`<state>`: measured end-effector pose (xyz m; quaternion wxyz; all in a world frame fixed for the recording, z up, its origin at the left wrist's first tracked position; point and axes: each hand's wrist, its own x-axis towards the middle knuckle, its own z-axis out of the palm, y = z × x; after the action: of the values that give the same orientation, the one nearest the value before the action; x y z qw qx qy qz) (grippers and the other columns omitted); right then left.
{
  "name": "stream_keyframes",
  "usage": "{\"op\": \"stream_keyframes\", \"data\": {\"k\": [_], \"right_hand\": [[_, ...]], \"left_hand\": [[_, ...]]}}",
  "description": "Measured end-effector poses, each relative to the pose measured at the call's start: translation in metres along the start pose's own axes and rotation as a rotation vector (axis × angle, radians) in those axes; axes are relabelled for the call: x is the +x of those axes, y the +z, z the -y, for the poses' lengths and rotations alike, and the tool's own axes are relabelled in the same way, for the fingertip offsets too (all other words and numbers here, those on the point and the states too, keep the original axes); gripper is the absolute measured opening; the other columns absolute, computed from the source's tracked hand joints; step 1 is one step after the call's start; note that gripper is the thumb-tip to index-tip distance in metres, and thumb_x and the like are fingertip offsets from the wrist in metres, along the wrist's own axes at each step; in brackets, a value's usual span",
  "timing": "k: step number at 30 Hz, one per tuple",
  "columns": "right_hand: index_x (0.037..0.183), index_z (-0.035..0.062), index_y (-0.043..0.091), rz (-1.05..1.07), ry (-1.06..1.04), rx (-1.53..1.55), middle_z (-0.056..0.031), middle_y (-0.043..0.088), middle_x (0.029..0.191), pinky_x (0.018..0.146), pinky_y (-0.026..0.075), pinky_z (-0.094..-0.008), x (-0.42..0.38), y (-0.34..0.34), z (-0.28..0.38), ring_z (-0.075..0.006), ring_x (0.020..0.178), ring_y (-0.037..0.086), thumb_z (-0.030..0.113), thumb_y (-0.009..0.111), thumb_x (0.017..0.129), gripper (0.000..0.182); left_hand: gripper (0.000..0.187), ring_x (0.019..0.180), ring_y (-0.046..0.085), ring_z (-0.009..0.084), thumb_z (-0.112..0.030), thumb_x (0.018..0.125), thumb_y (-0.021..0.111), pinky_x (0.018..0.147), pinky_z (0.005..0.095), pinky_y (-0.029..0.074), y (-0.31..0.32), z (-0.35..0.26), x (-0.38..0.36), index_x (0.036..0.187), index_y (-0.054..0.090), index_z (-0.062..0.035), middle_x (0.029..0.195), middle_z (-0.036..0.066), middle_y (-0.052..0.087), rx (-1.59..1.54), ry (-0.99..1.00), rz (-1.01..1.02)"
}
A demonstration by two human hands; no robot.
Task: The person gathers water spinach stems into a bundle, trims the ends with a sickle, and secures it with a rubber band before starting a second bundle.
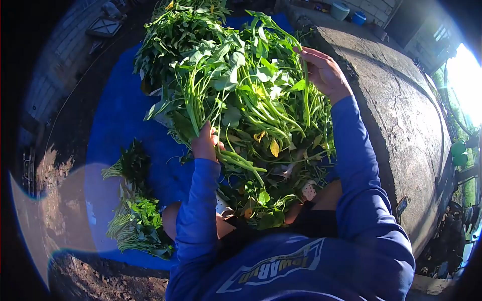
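Note:
My left hand (205, 143) is closed around the stems of a bunch of leafy greens (203, 85), its leaves spreading upward and the cut stem ends (241, 161) sticking out to the lower right. At the right side of a large heap of greens (271, 100), my right hand (326, 75) has its fingers closed at a long green stem (305, 93) that hangs down. The fingertips of my right hand are partly hidden by leaves. A few yellow leaves (274, 148) show among the heap.
A blue tarp (118, 110) lies under the greens. Tied-looking bunches (143, 220) rest on it at the lower left. A denser pile (165, 45) stands at the back. To the right rises a concrete ledge (381, 90), with buckets (340, 11) beyond it.

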<state>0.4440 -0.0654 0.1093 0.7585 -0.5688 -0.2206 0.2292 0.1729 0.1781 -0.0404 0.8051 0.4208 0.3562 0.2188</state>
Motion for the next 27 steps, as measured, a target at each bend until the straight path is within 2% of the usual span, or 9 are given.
{"op": "stream_keyframes", "data": {"k": [4,7,12,15,17,19,22,25,27], "right_hand": [[0.132,0.0071,0.071,0.068,-0.150,-0.090,0.0023,0.072,0.114,0.087,0.048,-0.0269,-0.017,0.015,0.042,-0.0068,0.097,0.062,0.020,0.073,0.099,0.036],[0.135,0.0078,0.070,-0.020,-0.241,-0.341,0.0008,0.074,0.108,0.089,0.049,-0.0261,-0.017,0.034,0.054,-0.0078,0.097,0.064,0.022,0.076,0.096,0.042],[0.128,0.0042,0.074,-0.202,-0.425,-0.708,-0.0051,0.076,0.106,0.086,0.055,-0.0287,-0.031,0.070,0.037,-0.0097,0.095,0.068,0.029,0.081,0.090,0.045],[0.127,0.0016,0.073,-0.165,-0.446,-0.808,-0.0090,0.074,0.094,0.079,0.055,-0.0316,-0.057,0.099,-0.001,-0.0130,0.084,0.067,0.025,0.079,0.090,0.044],[0.124,0.0008,0.074,-0.098,-0.374,-0.900,-0.0134,0.074,0.096,0.075,0.054,-0.0356,-0.080,0.126,-0.041,-0.0206,0.082,0.069,0.023,0.077,0.090,0.040],[0.122,0.0027,0.074,0.078,-0.382,-0.911,-0.0190,0.072,0.097,0.077,0.056,-0.0409,-0.101,0.144,-0.103,-0.0326,0.083,0.070,0.019,0.073,0.090,0.035],[0.118,0.0040,0.074,0.108,-0.238,-0.826,-0.0197,0.071,0.092,0.078,0.055,-0.0425,-0.114,0.155,-0.163,-0.0350,0.084,0.068,0.018,0.071,0.090,0.031],[0.119,0.0049,0.073,0.116,-0.255,-0.891,-0.0176,0.070,0.088,0.081,0.052,-0.0444,-0.124,0.162,-0.167,-0.0342,0.087,0.066,0.018,0.070,0.092,0.031],[0.126,0.0054,0.073,0.132,-0.322,-0.944,-0.0150,0.069,0.093,0.080,0.052,-0.0429,-0.120,0.161,-0.178,-0.0308,0.086,0.066,0.017,0.069,0.094,0.034]], "left_hand": [[0.032,0.048,0.049,0.0133,-0.034,0.099,0.069,0.043,0.0342,0.046,-0.002,0.020,0.016,0.092,0.060,-0.0047,0.066,0.001,0.050,-0.088,0.081,0.047],[0.032,0.047,0.045,0.0135,-0.040,0.103,0.064,0.046,0.0310,0.043,0.005,0.025,0.011,0.089,0.055,-0.0132,0.061,-0.003,0.044,-0.034,0.080,0.066],[0.024,0.056,0.046,0.0090,-0.030,0.103,0.065,0.045,0.0318,0.044,0.012,0.036,0.015,0.106,0.065,-0.0066,0.077,-0.002,0.052,-0.079,0.081,0.016],[0.022,0.048,0.043,0.0112,-0.025,0.104,0.064,0.040,0.0345,0.044,0.020,0.042,0.010,0.107,0.059,-0.0038,0.068,-0.001,0.048,-0.105,0.211,0.002],[0.024,0.047,0.044,0.0118,-0.025,0.104,0.064,0.045,0.0342,0.046,0.021,0.043,-0.001,0.110,0.059,-0.0030,0.069,0.000,0.050,-0.090,0.232,0.012],[0.021,0.063,0.057,0.0130,-0.029,0.101,0.066,0.056,0.0350,0.051,0.010,0.043,-0.003,0.107,0.064,-0.0090,0.080,0.001,0.060,0.060,0.097,0.129],[0.033,0.075,0.062,0.0167,-0.042,0.100,0.064,0.070,0.0344,0.054,0.008,0.046,0.001,0.114,0.063,-0.0121,0.089,0.004,0.062,-0.264,-0.167,0.194],[0.042,0.086,0.065,0.0206,-0.050,0.100,0.063,0.081,0.0339,0.054,0.019,0.036,-0.022,0.120,0.062,-0.0131,0.101,0.007,0.064,-0.409,-0.108,0.223],[0.051,0.089,0.067,0.0229,-0.056,0.098,0.065,0.079,0.0361,0.055,0.003,0.061,0.008,0.121,0.061,-0.0099,0.110,0.010,0.065,-0.217,-0.035,0.142]]}}
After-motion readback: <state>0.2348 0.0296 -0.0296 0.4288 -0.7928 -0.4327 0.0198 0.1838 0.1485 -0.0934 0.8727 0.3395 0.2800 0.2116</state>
